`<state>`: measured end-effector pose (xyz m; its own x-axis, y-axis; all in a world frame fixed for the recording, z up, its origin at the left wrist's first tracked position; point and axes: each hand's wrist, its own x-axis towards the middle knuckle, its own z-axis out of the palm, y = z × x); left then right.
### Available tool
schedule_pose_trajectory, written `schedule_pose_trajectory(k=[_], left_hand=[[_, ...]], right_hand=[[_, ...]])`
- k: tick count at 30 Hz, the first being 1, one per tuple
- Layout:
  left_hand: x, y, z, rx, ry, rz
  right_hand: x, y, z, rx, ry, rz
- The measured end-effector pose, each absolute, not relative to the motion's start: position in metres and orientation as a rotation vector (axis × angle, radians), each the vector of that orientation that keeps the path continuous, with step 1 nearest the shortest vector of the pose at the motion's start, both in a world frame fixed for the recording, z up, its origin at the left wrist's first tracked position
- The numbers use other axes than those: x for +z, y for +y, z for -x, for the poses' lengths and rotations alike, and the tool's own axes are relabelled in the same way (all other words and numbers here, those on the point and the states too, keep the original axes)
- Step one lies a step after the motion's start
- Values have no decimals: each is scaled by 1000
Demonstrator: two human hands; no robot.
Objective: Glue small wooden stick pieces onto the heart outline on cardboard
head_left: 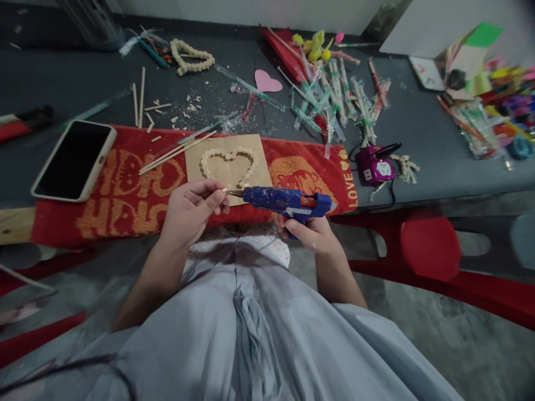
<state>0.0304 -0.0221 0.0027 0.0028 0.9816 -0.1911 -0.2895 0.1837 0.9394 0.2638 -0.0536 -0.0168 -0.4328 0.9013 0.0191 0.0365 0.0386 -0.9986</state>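
Observation:
My right hand is wrapped round the grip of a blue glue gun, its nozzle pointing left. Between the thumb and fingertips of my left hand is a small pale piece of wooden stick, right at the nozzle tip. Just beyond both hands, a heart outline built of short pale stick pieces lies on a brown cardboard square. Under the card is a red and orange towel. Two long thin sticks rest beside the card, partly on it.
A phone lies on the towel's left end. A second heart shape, a pink paper heart and many wrapped sticks lie on the dark table. A purple box stands at the right, and a red stool is below.

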Motion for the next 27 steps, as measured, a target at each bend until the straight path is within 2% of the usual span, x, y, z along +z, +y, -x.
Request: schedule_pose_trajectory(k=[20, 24, 27], left_hand=[[3, -20, -30, 1235, 1096, -806], [-3, -16, -28, 1256, 1113, -799], [-6, -14, -27, 1259, 1122, -798]], right_hand=[[-15, -55, -269, 1411, -1494, 1069], [-14, -49, -283, 1235, -1551, 1200], [-20, -37, -300, 970, -1667, 1359]])
